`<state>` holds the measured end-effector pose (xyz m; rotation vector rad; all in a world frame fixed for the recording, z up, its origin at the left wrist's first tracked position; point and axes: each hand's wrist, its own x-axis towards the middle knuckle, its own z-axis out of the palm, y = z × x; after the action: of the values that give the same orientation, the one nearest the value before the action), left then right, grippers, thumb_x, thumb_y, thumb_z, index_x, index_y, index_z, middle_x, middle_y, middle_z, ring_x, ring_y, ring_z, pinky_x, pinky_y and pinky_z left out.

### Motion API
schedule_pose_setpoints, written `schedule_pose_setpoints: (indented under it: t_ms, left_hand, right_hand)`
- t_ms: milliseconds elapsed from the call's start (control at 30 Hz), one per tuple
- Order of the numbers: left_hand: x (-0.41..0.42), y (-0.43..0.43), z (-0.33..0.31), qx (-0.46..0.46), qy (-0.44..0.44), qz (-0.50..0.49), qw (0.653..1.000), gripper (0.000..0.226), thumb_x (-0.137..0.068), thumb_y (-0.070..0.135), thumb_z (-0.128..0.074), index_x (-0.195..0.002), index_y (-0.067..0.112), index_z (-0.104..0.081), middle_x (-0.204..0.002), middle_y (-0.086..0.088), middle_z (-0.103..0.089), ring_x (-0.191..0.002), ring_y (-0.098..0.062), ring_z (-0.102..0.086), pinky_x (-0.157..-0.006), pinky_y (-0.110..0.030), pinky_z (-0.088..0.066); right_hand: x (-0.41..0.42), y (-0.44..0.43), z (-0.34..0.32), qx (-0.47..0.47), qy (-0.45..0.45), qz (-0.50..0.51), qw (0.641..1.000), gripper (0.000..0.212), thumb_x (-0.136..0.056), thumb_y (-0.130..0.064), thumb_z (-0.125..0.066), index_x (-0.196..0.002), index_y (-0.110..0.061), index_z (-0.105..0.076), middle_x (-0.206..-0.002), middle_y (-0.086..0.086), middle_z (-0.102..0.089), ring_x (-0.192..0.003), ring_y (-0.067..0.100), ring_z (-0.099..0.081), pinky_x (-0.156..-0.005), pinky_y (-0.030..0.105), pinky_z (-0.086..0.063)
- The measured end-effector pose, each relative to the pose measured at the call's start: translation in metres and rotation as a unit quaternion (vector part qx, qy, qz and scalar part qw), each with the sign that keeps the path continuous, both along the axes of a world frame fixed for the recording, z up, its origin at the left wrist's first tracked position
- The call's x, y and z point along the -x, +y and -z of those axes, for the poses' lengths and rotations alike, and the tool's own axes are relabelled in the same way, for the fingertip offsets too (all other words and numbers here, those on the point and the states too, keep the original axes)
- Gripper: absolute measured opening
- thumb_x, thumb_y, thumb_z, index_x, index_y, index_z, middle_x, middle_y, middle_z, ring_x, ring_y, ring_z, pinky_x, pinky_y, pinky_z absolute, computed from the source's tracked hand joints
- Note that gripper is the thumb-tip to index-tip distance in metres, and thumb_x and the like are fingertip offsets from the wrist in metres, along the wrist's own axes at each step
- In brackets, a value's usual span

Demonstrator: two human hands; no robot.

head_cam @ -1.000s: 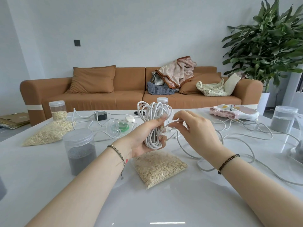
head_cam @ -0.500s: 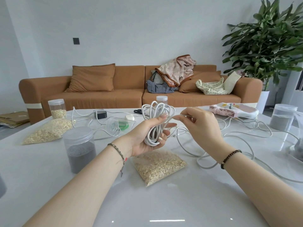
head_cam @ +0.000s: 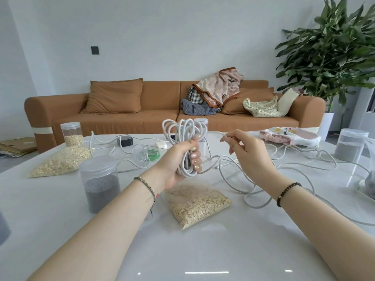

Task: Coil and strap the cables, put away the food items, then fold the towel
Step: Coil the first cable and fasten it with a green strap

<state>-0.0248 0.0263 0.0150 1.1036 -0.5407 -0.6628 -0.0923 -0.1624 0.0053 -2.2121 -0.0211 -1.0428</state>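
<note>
My left hand (head_cam: 178, 161) grips a bundle of coiled white cable (head_cam: 185, 134), its loops sticking up above my fingers. My right hand (head_cam: 247, 153) pinches the free strand of that cable (head_cam: 213, 133) just right of the coil. More loose white cable (head_cam: 294, 165) sprawls over the right half of the white table (head_cam: 203, 250). A bag of oats (head_cam: 195, 203) lies right under my hands, a second bag of oats (head_cam: 60, 161) at the left. A pink and white towel (head_cam: 288, 135) lies crumpled at the far right.
A lidded jar of dark grains (head_cam: 99, 183) stands at the left, an oat jar (head_cam: 71, 133) behind it, another grey jar (head_cam: 350, 144) at the right. A tipped clear jar with green bands (head_cam: 145, 155), a black box (head_cam: 124, 140) and a white plug (head_cam: 161, 145) lie mid-table.
My right hand has moved right and away from the coil, drawing the free strand out. My left hand has closed tighter round the bundle and lifted it a little.
</note>
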Motion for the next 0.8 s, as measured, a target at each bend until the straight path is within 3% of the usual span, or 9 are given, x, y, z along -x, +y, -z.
schedule_pose_setpoints:
  t_ms: [100,233,467,600,800]
  left_hand:
    - [-0.01,0.003,-0.004,0.108,0.021,-0.076,0.991,0.037,-0.103,0.031,-0.051,-0.069,0.017,-0.045,-0.057,0.003,-0.037,-0.047,-0.01,-0.037,-0.046,-0.02,-0.04]
    - [-0.017,0.007,-0.007,0.174,0.034,-0.107,0.978,0.036,-0.101,0.033,-0.053,-0.07,0.018,-0.043,-0.058,0.003,-0.035,-0.049,-0.009,-0.034,-0.048,-0.019,-0.038]
    - [0.004,-0.001,-0.001,0.051,-0.037,0.01,0.998,0.028,-0.087,0.036,-0.062,-0.072,0.018,-0.046,-0.058,0.003,-0.039,-0.049,-0.01,-0.038,-0.049,-0.02,-0.037]
    - [0.009,-0.006,0.002,0.001,-0.057,-0.001,0.998,0.021,-0.077,0.031,-0.071,-0.087,0.02,-0.056,-0.059,0.003,-0.041,-0.047,-0.01,-0.039,-0.047,-0.021,-0.037]
    - [0.004,-0.008,0.008,-0.07,-0.084,-0.061,0.992,0.038,-0.072,0.052,-0.074,-0.08,0.02,-0.053,-0.059,0.003,-0.036,-0.05,-0.013,-0.041,-0.052,-0.027,-0.043]
  right_hand:
    - [0.001,-0.005,-0.002,-0.018,0.009,0.002,1.0,0.018,-0.1,-0.023,-0.059,-0.088,-0.018,-0.071,-0.058,-0.015,-0.057,-0.05,0.002,-0.047,-0.049,0.016,-0.031]
    - [0.007,-0.005,-0.003,-0.036,-0.002,-0.04,0.999,0.028,-0.094,-0.044,-0.061,-0.083,-0.022,-0.075,-0.046,-0.011,-0.035,-0.045,0.009,-0.029,-0.047,0.021,-0.019]
    - [0.006,-0.001,-0.003,-0.035,-0.069,-0.032,0.996,0.017,-0.097,-0.026,-0.064,-0.089,-0.017,-0.075,-0.05,-0.009,-0.033,-0.046,0.009,-0.027,-0.046,0.015,-0.02]
    - [0.007,0.001,-0.004,-0.027,-0.112,-0.019,0.993,0.015,-0.098,-0.025,-0.063,-0.087,-0.019,-0.072,-0.05,-0.008,-0.039,-0.047,0.009,-0.029,-0.047,0.016,-0.021]
    - [0.011,0.01,-0.006,0.046,-0.155,-0.024,0.987,0.011,-0.096,-0.018,-0.065,-0.087,-0.014,-0.069,-0.052,-0.005,-0.042,-0.048,0.007,-0.033,-0.049,0.015,-0.024]
